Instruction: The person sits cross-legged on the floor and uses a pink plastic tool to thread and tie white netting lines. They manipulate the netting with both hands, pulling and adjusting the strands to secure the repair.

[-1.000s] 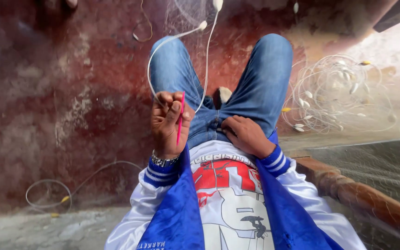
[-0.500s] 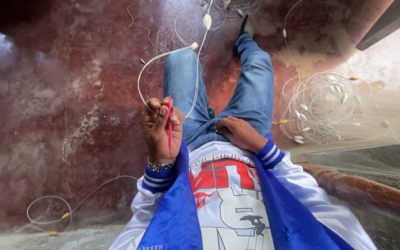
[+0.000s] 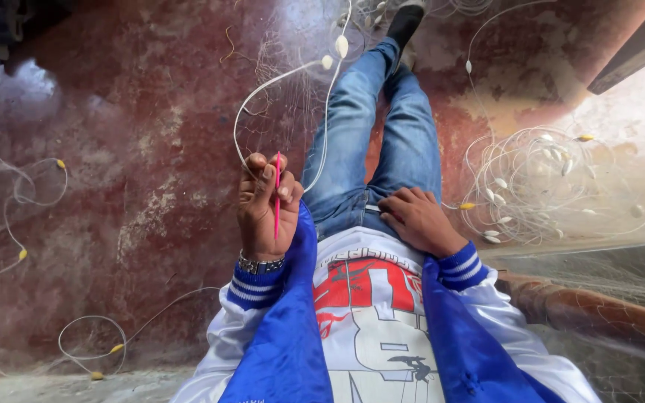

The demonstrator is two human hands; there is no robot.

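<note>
Legs have stretched out since earlier; left hand [image 3: 266,205] fingers pinch pink needle [image 3: 277,195], right hand [image 3: 417,220] rests flat beside it; white cord [image 3: 274,80] might snag.

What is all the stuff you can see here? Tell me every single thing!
pink stick: one, thin, upright in the left hand
white cord: one, looping up from the left hand over the floor
fishing net: one heap, pale, with white floats, on the floor by the right leg
yellow floats: several, on lines at far left
floor: one, worn red
wristband: one, metal, left wrist
left hand: raised, gripping the stick
right hand: resting flat on the jeans
</note>
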